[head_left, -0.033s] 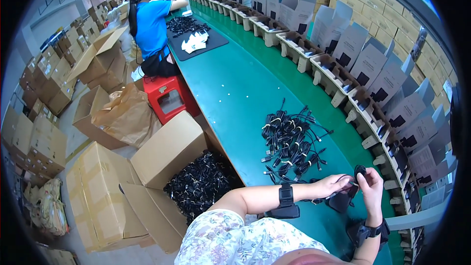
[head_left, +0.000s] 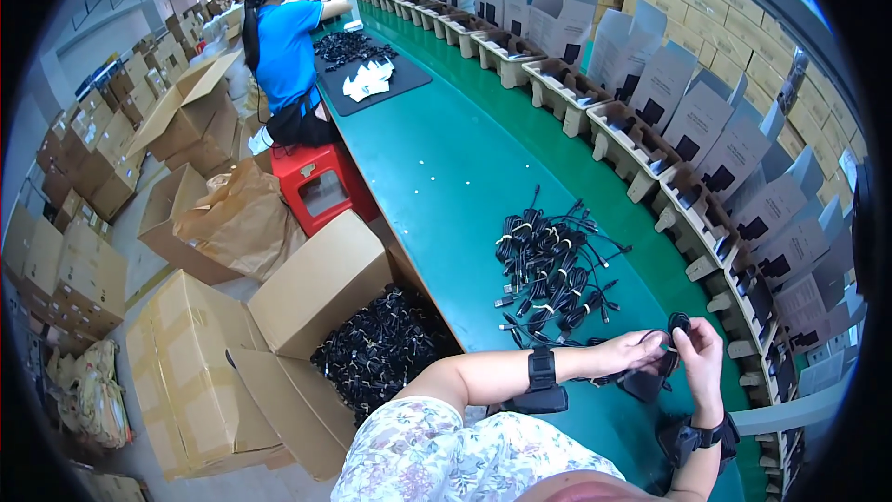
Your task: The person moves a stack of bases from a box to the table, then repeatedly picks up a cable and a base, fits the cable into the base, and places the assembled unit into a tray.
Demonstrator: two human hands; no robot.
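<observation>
- The change is slight: the right hand (head_left: 702, 346) and the looped end of the black cable (head_left: 679, 322) sit a touch further left, nearer the left hand (head_left: 634, 351).
- The right grip is closed, thumb and fingers pinching the cable near its looped end.
- The left grip looks clamped on another part of that cable, though the strands between the hands are too small to trace.
- The cable is held above the right-hand side of the green table (head_left: 437, 232), just above a dark flat item (head_left: 641, 387).
- My judgement: so small a shift points to fine finger work on one piece, with this handling unfinished.
- The heap of tied black cables (head_left: 553, 265) lies beyond the left hand, unmoved; neither hand touches it.
- The open carton (head_left: 316, 284) of cables at the table's left edge looks unchanged, as does the row of pulp trays (head_left: 641, 188) along the far side.
</observation>
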